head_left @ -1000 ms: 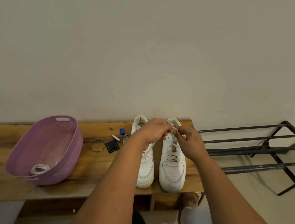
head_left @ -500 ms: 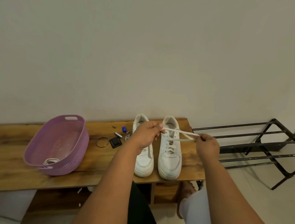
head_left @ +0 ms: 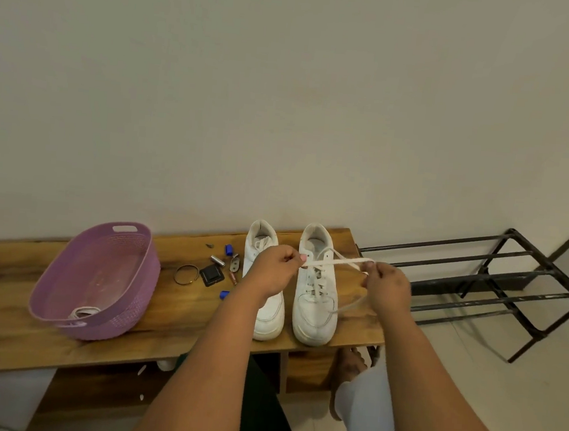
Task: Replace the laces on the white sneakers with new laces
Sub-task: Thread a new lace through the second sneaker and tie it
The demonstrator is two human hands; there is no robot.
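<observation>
Both hands have pulled further apart, stretching the white lace (head_left: 335,262) out over the right sneaker (head_left: 316,287). Left hand (head_left: 276,269) pinches one end, right hand (head_left: 387,286) grips the other, both above the desk (head_left: 178,312).

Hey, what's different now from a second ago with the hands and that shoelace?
Both hands began together at the top of the right sneaker. Since then the right hand has drawn the lace out sideways, while the left hand keeps its grip on the other end. Both sneakers, the purple basket and the small items stayed put.
</observation>
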